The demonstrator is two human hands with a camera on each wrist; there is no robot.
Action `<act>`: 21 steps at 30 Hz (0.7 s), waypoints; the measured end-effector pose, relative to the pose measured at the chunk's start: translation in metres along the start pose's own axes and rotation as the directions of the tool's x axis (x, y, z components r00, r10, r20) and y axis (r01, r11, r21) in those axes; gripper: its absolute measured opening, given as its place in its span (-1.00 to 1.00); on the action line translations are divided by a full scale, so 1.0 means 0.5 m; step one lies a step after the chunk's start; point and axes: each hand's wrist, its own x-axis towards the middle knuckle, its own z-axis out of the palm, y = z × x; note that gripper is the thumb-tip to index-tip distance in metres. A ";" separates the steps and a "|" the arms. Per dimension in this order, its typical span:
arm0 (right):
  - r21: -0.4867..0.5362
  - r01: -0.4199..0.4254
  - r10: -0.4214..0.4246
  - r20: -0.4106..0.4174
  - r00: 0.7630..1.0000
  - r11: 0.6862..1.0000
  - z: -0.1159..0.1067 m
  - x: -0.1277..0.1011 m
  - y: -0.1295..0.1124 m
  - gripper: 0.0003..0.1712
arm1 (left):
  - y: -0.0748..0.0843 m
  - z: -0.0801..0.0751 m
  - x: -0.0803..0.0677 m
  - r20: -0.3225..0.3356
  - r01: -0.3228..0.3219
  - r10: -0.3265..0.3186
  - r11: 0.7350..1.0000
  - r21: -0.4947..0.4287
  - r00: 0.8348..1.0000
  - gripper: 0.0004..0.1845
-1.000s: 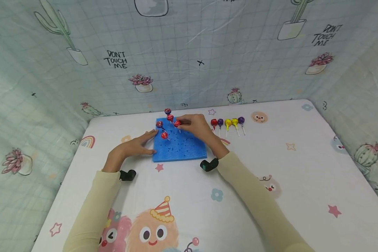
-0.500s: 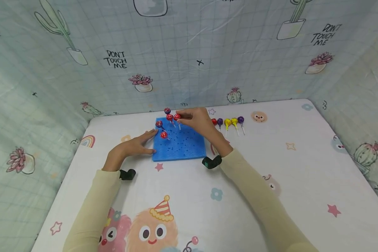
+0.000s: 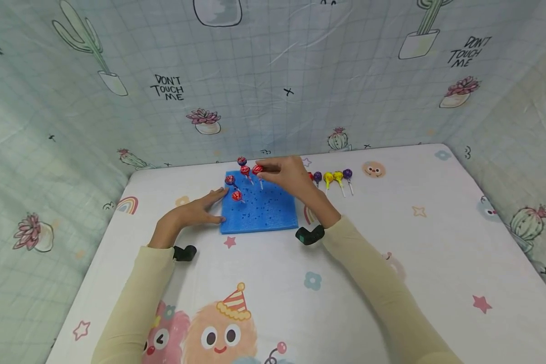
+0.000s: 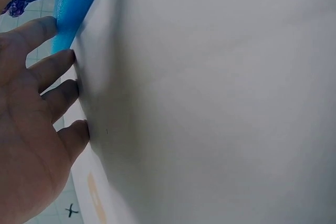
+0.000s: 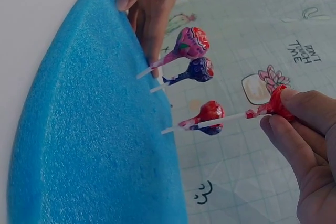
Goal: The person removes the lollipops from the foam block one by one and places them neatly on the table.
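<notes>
My right hand point(image 3: 287, 176) pinches a red-wrapped lollipop point(image 5: 276, 100) by its head, above the far part of a blue foam board point(image 3: 266, 215). In the right wrist view its white stick points toward the board; the stick's tip appears clear of the foam. Several wrapped lollipops stand stuck in the board's left and far part, among them a red one point(image 3: 237, 195) and a dark blue one point(image 5: 200, 70). My left hand point(image 3: 193, 211) rests against the board's left edge, fingers spread and thumb near the front corner. Small dark holes dot the foam.
Right of the board several lollipops lie in a row on the white patterned table point(image 3: 368, 303), including a yellow one point(image 3: 328, 178) and a purple one point(image 3: 347, 174). The right hand partly covers the red one point(image 3: 311, 176). A printed cloth point(image 3: 264, 111) hangs behind the table.
My right hand has risen away from the board with the red lollipop, and more of its stick shows. The left hand stays at the board's edge.
</notes>
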 end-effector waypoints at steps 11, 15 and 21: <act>-0.021 0.043 -0.044 -0.034 0.998 0.999 -0.028 -0.013 0.008 -0.59 | 0.001 0.000 -0.005 -0.007 -0.012 0.012 1.000 0.001 1.000 0.07; -0.014 0.046 -0.047 -0.040 0.998 0.999 -0.036 -0.018 0.017 -0.59 | 0.001 0.000 -0.006 -0.011 -0.017 0.017 1.000 0.004 1.000 0.07; 0.015 0.024 -0.024 -0.048 0.999 1.000 -0.061 -0.030 0.024 -0.60 | -0.005 0.003 -0.003 -0.010 -0.032 0.032 0.999 0.005 0.999 0.06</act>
